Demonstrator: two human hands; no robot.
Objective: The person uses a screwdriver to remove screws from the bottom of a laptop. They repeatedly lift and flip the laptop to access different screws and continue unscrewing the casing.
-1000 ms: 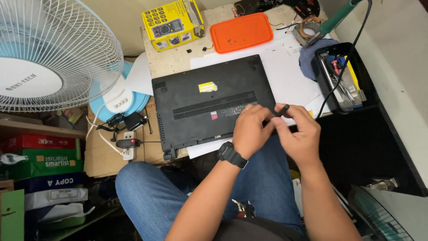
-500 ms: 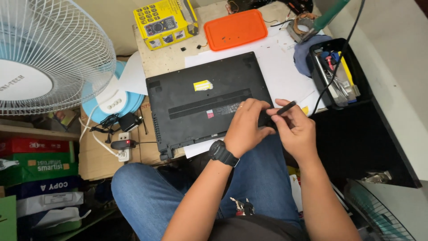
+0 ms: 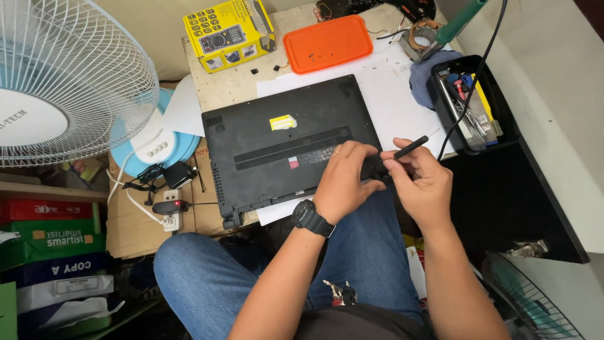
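The worktop (image 3: 242, 85) carried everything within easy reach of the seated person, whose knees in blue jeans sat tucked under its near edge. A big white fan (image 3: 60, 82) stood off to the left, faced toward the seat, probably for cooling. Largest on the worktop was the black laptop (image 3: 286, 148), which lay closed and upside down on white paper sheets (image 3: 393, 104), its vented underside and yellow sticker up, so the base panel could be got at. Its right front corner sat nearest the person, under both hands.

Behind it lay an orange tray (image 3: 327, 43) and a yellow boxed multimeter (image 3: 229, 31), set back out of the way. To the right a black tool tray (image 3: 469, 110) held assorted hand tools, close beside the working hand.

The left hand (image 3: 346, 179), a black watch on its wrist, rested palm down on the laptop's near right corner, fingers curled against the case, seemingly to steady it; its grip closed on nothing that I could see. The right hand (image 3: 421, 182) held a slim black tool (image 3: 409, 148), likely a screwdriver, in a narrow pinch grip, with the tool's end angled up and to the right, just above that same corner.
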